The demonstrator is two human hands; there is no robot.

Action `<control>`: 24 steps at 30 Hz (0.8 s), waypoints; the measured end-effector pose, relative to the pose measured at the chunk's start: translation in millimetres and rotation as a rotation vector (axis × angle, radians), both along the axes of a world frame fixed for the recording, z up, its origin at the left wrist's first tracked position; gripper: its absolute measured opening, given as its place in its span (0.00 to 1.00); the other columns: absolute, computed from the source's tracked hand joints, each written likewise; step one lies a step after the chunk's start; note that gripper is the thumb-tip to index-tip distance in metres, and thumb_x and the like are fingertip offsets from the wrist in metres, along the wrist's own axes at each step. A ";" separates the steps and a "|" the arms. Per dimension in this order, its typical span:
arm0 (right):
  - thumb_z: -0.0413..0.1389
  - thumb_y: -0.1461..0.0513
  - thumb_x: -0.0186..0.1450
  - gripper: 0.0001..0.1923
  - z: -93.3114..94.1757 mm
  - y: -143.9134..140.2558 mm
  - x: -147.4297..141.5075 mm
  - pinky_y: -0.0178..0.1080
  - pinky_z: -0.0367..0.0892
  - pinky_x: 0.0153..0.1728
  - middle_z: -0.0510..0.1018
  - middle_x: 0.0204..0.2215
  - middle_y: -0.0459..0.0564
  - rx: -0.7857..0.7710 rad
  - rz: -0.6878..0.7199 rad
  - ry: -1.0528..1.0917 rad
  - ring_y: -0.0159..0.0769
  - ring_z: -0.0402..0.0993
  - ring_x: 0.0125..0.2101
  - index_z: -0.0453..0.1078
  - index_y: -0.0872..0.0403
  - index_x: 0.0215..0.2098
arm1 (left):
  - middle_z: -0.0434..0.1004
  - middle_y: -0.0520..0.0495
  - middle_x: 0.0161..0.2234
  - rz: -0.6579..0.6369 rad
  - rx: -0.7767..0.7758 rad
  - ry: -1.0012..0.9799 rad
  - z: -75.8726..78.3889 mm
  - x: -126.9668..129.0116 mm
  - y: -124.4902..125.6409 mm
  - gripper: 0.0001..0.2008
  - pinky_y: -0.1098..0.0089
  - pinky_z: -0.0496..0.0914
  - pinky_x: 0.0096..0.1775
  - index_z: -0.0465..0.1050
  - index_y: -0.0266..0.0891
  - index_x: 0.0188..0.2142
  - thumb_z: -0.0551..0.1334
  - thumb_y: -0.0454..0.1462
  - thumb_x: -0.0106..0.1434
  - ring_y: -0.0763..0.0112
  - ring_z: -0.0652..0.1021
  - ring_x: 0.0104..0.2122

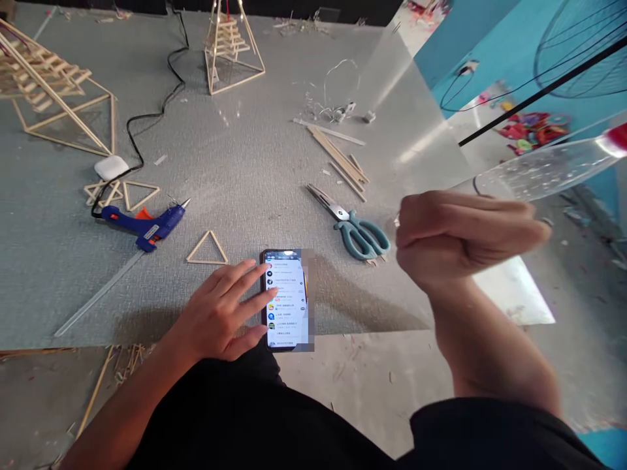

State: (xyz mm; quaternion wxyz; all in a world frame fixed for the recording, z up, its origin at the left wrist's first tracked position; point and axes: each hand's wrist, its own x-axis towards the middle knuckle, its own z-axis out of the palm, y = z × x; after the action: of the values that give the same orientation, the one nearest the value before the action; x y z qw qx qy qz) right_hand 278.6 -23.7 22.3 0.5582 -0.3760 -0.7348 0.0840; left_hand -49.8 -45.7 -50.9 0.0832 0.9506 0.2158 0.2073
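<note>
My left hand (228, 307) lies with its fingers spread at the left side of a smartphone (287, 313), fingertips over its lit screen. The phone shows a list and sits at the table's near edge. To the right, my right hand (465, 238) is raised and closed like a fist; whatever it may hold is hidden. Scissors (360, 235) with blue-green handles lie between the hands, blades pointing away. Just beyond my left hand is a small triangle of wooden sticks (208, 249). A blue glue gun (147, 225) with a clear glue stick rests at the left.
Two stick-built pyramid frames (228, 49) stand at the back and far left. A black cord (164, 111) crosses the table (235, 170). Loose sticks (337, 156) and a tangled white cable (337, 111) lie beyond the scissors. A clear plastic bottle (543, 166) is behind my right hand.
</note>
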 end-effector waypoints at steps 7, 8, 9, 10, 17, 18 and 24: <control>0.46 0.75 0.59 0.15 -45.4 12.7 -33.1 0.34 0.54 0.18 0.64 0.17 0.40 0.057 0.232 -0.212 0.27 0.59 0.16 0.63 0.51 0.22 | 0.59 0.35 0.71 -0.146 -0.055 -0.002 4.3 0.6 1.9 0.23 0.48 0.64 0.62 0.76 0.42 0.59 0.56 0.50 0.74 0.44 0.64 0.68; 0.47 0.75 0.60 0.15 -53.5 13.2 -35.3 0.35 0.56 0.20 0.66 0.18 0.41 0.058 0.258 -0.240 0.28 0.62 0.18 0.65 0.51 0.23 | 0.58 0.35 0.71 -0.137 -0.056 0.004 4.0 1.3 2.0 0.23 0.48 0.64 0.62 0.76 0.42 0.59 0.56 0.51 0.74 0.44 0.64 0.68; 0.47 0.74 0.62 0.15 -60.4 13.7 -36.7 0.35 0.60 0.22 0.70 0.21 0.43 0.072 0.270 -0.267 0.30 0.65 0.21 0.67 0.51 0.26 | 0.57 0.35 0.72 -0.116 -0.054 0.013 3.4 2.1 2.1 0.24 0.48 0.63 0.63 0.75 0.42 0.60 0.55 0.52 0.75 0.45 0.64 0.69; 0.48 0.73 0.64 0.14 -65.7 14.2 -37.4 0.36 0.64 0.25 0.73 0.24 0.45 0.104 0.270 -0.285 0.32 0.69 0.24 0.69 0.51 0.28 | 0.56 0.36 0.72 -0.088 -0.049 0.023 2.7 2.8 2.1 0.25 0.48 0.63 0.63 0.74 0.42 0.61 0.54 0.52 0.75 0.45 0.63 0.69; 0.50 0.68 0.71 0.13 -55.4 19.8 -26.3 0.38 0.58 0.22 0.68 0.21 0.42 0.310 0.318 -0.315 0.32 0.63 0.22 0.66 0.49 0.30 | 0.53 0.37 0.73 0.009 -0.044 0.058 -1.0 4.3 2.2 0.28 0.45 0.63 0.64 0.71 0.43 0.64 0.49 0.54 0.77 0.43 0.61 0.70; 0.50 0.69 0.70 0.13 -50.9 20.1 -24.2 0.39 0.56 0.21 0.65 0.20 0.41 0.306 0.318 -0.331 0.32 0.60 0.20 0.65 0.49 0.28 | 0.53 0.37 0.74 0.010 -0.044 0.059 -1.1 4.2 2.4 0.28 0.45 0.63 0.64 0.71 0.44 0.64 0.49 0.54 0.77 0.43 0.61 0.70; 0.47 0.73 0.63 0.16 -47.5 15.9 -20.4 0.37 0.49 0.18 0.58 0.16 0.39 0.129 0.296 -0.203 0.28 0.51 0.15 0.60 0.49 0.23 | 0.52 0.36 0.74 0.016 -0.026 0.093 -2.7 3.6 3.0 0.29 0.45 0.61 0.65 0.68 0.44 0.67 0.47 0.55 0.77 0.43 0.59 0.71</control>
State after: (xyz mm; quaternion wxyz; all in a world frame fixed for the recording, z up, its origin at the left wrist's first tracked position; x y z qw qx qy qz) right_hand 258.2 -7.8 -25.2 0.4857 -0.2339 -0.8385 0.0795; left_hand -46.2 -42.8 -53.6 0.0835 0.9563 0.2297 0.1605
